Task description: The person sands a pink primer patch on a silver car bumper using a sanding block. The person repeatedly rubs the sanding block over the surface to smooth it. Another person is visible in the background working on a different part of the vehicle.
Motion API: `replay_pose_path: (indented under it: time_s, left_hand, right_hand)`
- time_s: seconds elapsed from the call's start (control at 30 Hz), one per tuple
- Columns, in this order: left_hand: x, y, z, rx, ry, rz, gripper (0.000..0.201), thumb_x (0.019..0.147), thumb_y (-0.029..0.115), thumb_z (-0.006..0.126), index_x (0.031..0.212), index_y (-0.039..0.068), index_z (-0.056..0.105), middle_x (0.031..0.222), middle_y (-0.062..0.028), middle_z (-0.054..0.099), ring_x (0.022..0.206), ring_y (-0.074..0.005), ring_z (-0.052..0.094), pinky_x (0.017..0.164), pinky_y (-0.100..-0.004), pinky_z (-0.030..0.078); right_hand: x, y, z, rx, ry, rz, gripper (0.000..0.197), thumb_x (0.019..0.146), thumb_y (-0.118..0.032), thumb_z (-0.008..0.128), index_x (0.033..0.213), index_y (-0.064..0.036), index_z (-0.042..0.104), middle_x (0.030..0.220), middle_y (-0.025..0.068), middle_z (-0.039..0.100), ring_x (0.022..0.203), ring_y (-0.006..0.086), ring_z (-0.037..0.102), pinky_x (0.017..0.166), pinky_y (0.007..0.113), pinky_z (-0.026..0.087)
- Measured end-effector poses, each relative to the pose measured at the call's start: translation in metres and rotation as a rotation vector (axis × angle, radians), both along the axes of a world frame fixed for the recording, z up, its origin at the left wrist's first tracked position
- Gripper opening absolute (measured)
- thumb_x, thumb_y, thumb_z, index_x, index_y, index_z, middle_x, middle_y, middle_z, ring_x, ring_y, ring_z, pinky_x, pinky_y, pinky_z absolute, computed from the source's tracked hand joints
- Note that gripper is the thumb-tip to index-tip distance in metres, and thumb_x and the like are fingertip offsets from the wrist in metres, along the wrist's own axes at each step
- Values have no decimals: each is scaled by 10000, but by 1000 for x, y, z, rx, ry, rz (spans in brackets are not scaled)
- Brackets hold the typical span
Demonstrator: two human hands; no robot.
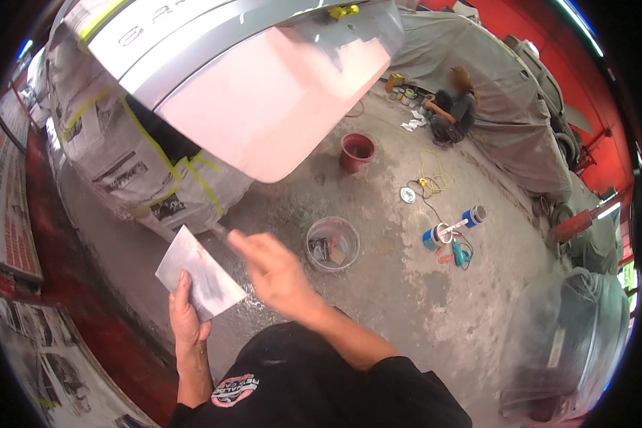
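Observation:
My left hand (187, 314) grips a flat whitish-grey board (201, 274), with its thumb on top. Grey smears and a small reddish streak mark the board's face. Just right of the board is my right hand (282, 274), blurred by motion, its fingers pointing up and left. A thin pale piece appears at its fingertips, too smeared to name. Beyond both hands, a raised silver car tailgate (185, 43) carries a wide pink-coated area (242, 107). Under it, the car body (114, 157) is wrapped in greyish sheeting with yellow-green tape.
On the concrete floor stand a clear bucket (333, 245) with items inside and a dark red bucket (357, 152). Blue-labelled cans (435, 237), a teal power tool (462, 251) and a yellow cord (439, 182) lie to the right. A person (455, 107) sits beside covered vehicles (492, 85).

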State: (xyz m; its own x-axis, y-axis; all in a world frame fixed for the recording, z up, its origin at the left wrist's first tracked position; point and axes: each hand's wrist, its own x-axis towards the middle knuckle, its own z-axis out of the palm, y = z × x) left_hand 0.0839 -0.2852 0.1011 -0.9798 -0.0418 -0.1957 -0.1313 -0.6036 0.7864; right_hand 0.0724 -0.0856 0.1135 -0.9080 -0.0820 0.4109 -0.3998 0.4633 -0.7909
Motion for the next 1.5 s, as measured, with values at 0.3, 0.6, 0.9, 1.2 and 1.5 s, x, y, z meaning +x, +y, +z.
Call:
replay_pose_path:
  time_s: [0.3, 0.6, 0.9, 1.2, 1.5]
  left_hand:
    - [-3, 57, 1, 317, -108, -53, 391, 1038, 271, 532, 1356, 44, 547, 1244, -96, 677, 1078, -226, 693, 964, -405, 563]
    - [-8, 93, 1, 28, 88, 66, 377, 1010, 201, 629, 1347, 48, 559, 1225, -62, 664, 1057, -186, 672, 935, -362, 553]
    - [-30, 75, 3, -25, 198, 236, 364, 1039, 239, 594, 1341, 36, 569, 1246, -61, 650, 1097, -175, 648, 956, -370, 537]
    - [12, 111, 0, -72, 122, -145, 296, 986, 123, 670, 1251, 1, 617, 1156, -67, 689, 1020, -153, 661, 908, -326, 527]
    - [-12, 57, 10, -36, 104, 182, 365, 1019, 228, 623, 1314, 21, 571, 1177, -62, 673, 1016, -182, 677, 897, -364, 561]
  right_hand:
    - [9, 84, 13, -1420, -183, 152, 392, 923, -7, 547, 1303, 83, 566, 1333, 177, 604, 1204, 314, 613, 993, 405, 520]
    - [24, 104, 21, 290, 80, 353, 605, 791, 102, 622, 1372, -66, 589, 1360, 206, 532, 1226, 346, 577, 1015, 387, 475]
    - [41, 104, 6, -1002, -681, 147, 343, 1026, -263, 588, 1211, 18, 654, 1066, 70, 724, 923, 142, 696, 821, 295, 549]
    - [10, 163, -18, -469, -598, -396, 341, 971, -237, 651, 1194, 19, 678, 1034, 81, 735, 887, 183, 703, 796, 339, 567]
    - [22, 155, -14, 446, -42, 6, 565, 797, 107, 547, 1345, -26, 573, 1214, 203, 564, 1128, 393, 562, 960, 420, 474]
